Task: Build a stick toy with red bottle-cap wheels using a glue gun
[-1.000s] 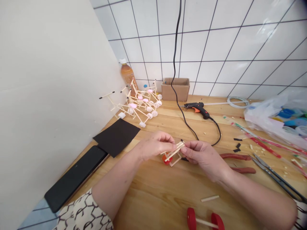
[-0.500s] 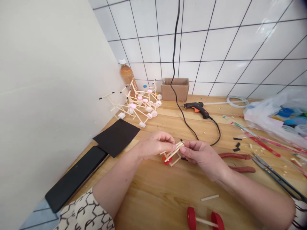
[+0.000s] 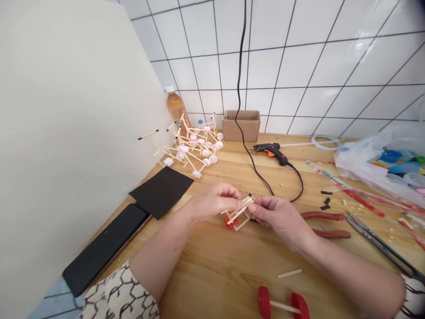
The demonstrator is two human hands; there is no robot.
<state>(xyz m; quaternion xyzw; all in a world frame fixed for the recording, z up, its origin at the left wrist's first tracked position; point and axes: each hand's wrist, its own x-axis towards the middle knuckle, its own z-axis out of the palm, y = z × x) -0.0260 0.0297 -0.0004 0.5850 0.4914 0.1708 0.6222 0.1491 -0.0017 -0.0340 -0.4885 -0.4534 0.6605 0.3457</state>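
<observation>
the left hand (image 3: 217, 201) and the right hand (image 3: 279, 217) met over the middle of the desk (image 3: 212, 270), one on each side of a small stick frame (image 3: 241, 212). the left grip was closed, thumb and fingers pinching the upper left part of the frame; the right grip pinched its upper right end, near a black tip (image 3: 251, 196). the frame was tilted, its sticks slanting up toward the right, with a red cap (image 3: 230, 221) at its lower left. whether its lower end touched the wood, i could not tell.

nearer the front edge of the view lay a loose stick (image 3: 289, 274) and, below it, a pair of red wheels (image 3: 264, 302) joined by a pale rod (image 3: 284, 307). pliers (image 3: 328, 234) lay partly hidden by the right hand, with scissors (image 3: 375, 239) just beside their handles and black strips (image 3: 327, 201) behind.

farther back, a glue gun (image 3: 279, 155) rested in front of a cardboard box (image 3: 244, 129). to the left of the box stood several stick models (image 3: 183, 149) with pink and white caps, close to a bottle (image 3: 177, 107). a black sheet (image 3: 162, 191) and a phone (image 3: 106, 248) lay left of the left hand, touching or nearly so.
</observation>
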